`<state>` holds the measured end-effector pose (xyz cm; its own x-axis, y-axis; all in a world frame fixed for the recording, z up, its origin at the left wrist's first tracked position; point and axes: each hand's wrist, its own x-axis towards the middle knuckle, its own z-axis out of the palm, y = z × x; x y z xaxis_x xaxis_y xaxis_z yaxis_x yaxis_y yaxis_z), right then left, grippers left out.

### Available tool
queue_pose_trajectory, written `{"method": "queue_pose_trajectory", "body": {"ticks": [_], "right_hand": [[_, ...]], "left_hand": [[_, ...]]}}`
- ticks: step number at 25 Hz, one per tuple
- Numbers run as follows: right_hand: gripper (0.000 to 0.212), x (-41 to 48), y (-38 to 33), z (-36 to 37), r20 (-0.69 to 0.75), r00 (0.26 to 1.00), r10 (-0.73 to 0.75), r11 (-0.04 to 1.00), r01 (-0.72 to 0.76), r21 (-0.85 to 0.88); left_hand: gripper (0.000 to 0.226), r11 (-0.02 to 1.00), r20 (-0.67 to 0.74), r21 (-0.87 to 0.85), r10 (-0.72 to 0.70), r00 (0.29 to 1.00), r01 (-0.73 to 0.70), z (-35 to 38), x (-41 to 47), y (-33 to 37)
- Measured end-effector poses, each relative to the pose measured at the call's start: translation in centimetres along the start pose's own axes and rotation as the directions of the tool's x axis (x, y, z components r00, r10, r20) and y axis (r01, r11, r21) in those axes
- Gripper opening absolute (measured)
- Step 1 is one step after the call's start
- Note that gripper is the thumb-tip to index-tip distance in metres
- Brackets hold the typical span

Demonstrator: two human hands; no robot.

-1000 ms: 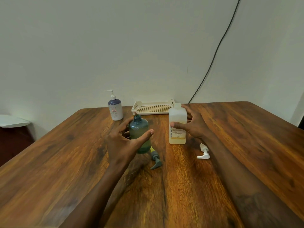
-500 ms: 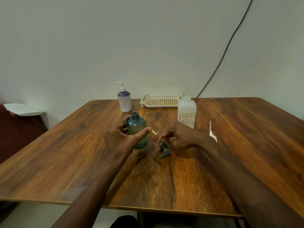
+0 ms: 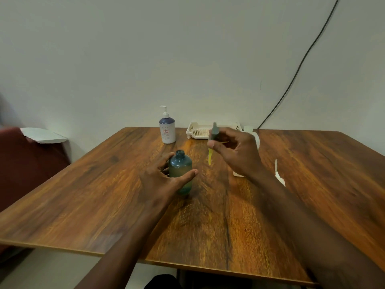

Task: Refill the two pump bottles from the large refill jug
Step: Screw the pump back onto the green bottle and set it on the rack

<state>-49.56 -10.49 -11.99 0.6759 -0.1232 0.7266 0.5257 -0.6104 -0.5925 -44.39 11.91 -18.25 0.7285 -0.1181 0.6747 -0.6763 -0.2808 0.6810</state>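
Round teal translucent plastic bottle (image 3: 180, 174) stands upright on the brown wood-grain table (image 3: 104, 195), neck open, no pump on it. Greenish liquid shows inside, roughly up to the shoulder; exact level hard to read. Left hand (image 3: 164, 181) half open around it, thumb across the front, fingers behind; whether it grips or only steadies, cannot tell.

Right hand (image 3: 235, 152) raised above the table, fingers pinched closed on the grey pump head (image 3: 214, 131), its yellow-tinted dip tube (image 3: 209, 156) hanging down, to the right of the open neck and not yet over it. Blurred.

White square refill jug (image 3: 253, 135) stands mostly hidden behind the right hand, near the cream perforated plastic tray (image 3: 200, 132). A white pump head with tube (image 3: 279, 176) lies loose on the table, right of the forearm. White pump bottle with navy shoulder (image 3: 167, 130) stands at the far edge, pump fitted.

Judgement: teal bottle appears filled; capping is in hand. Left to do: thread the tube in, screw down. The loose white pump probably belongs to the jug. Whether the white bottle is refilled, cannot tell.
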Motion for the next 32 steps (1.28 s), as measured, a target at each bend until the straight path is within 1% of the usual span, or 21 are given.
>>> {"method": "queue_pose_trajectory", "body": {"ticks": [2,4,7,10,12,14,15,18,19,21,24,27,30,32], "right_hand": [[0.03,1.0,-1.4,-0.6,-0.187,0.98,0.062,0.986,-0.03,0.165],[0.029,1.6,-2.5,-1.2,-0.279,0.954,0.11,0.958,-0.027,0.286],[0.022,2.2,-3.5,-1.9,-0.315,0.944,0.1,0.933,0.021,0.36],[0.02,2.1,-4.2,-1.8,-0.296,0.95,0.101,0.919,0.025,0.394],[0.022,1.8,-4.1,-1.6,-0.287,0.951,0.117,0.921,0.005,0.39],[0.026,1.6,-3.9,-1.4,-0.251,0.96,0.123,0.929,-0.023,0.368],[0.027,1.5,-3.7,-1.3,-0.206,0.971,0.123,0.933,-0.042,0.358],[0.03,1.1,-3.7,-1.1,0.021,0.992,0.125,0.921,-0.123,0.37],[0.032,0.9,-3.7,-0.8,0.094,0.987,0.13,0.915,-0.156,0.372],[0.036,0.8,-3.7,-0.5,0.19,0.972,0.139,0.923,-0.197,0.33],[0.037,0.8,-3.8,-0.8,0.306,0.942,0.135,0.928,-0.228,0.293],[0.039,0.5,-4.0,-1.1,0.33,0.932,0.147,0.93,-0.244,0.276],[0.046,0.6,-4.5,-1.7,0.316,0.935,0.163,0.952,-0.233,0.197],[0.051,0.8,-5.1,-2.0,0.272,0.943,0.194,0.968,-0.23,0.104]], "left_hand": [[0.083,1.0,0.012,-0.005,-0.01,1.0,0.01,0.4,0.0,0.1],[0.088,0.999,0.042,-0.017,-0.032,0.999,0.033,0.8,-0.1,0.2],[0.094,0.999,0.073,0.004,-0.038,0.997,0.038,1.2,-0.1,0.5],[0.085,1.0,0.062,-0.014,-0.018,0.998,0.019,1.7,-0.2,1.3],[0.084,1.0,0.05,-0.01,0.0,0.999,0.001,1.9,-0.3,2.0],[0.085,1.0,0.041,-0.008,0.007,0.999,-0.007,2.0,-0.4,2.6],[0.085,1.0,0.04,-0.015,0.008,0.999,-0.007,2.0,-0.4,2.9],[0.082,0.999,0.023,-0.035,0.032,0.999,-0.032,2.0,-0.4,3.9],[0.079,0.998,0.011,-0.04,0.041,0.999,-0.04,2.0,-0.5,4.4],[0.072,0.996,0.007,-0.049,0.073,0.997,-0.073,1.9,-0.4,5.4],[0.072,0.993,0.017,-0.052,0.106,0.994,-0.105,1.9,-0.2,5.9],[0.079,0.993,0.014,-0.057,0.101,0.995,-0.1,1.9,-0.1,6.0],[0.069,0.992,0.033,-0.062,0.111,0.993,-0.109,2.0,-0.1,6.6],[0.06,0.991,0.033,-0.065,0.118,0.992,-0.116,2.1,-0.3,6.9]]}}
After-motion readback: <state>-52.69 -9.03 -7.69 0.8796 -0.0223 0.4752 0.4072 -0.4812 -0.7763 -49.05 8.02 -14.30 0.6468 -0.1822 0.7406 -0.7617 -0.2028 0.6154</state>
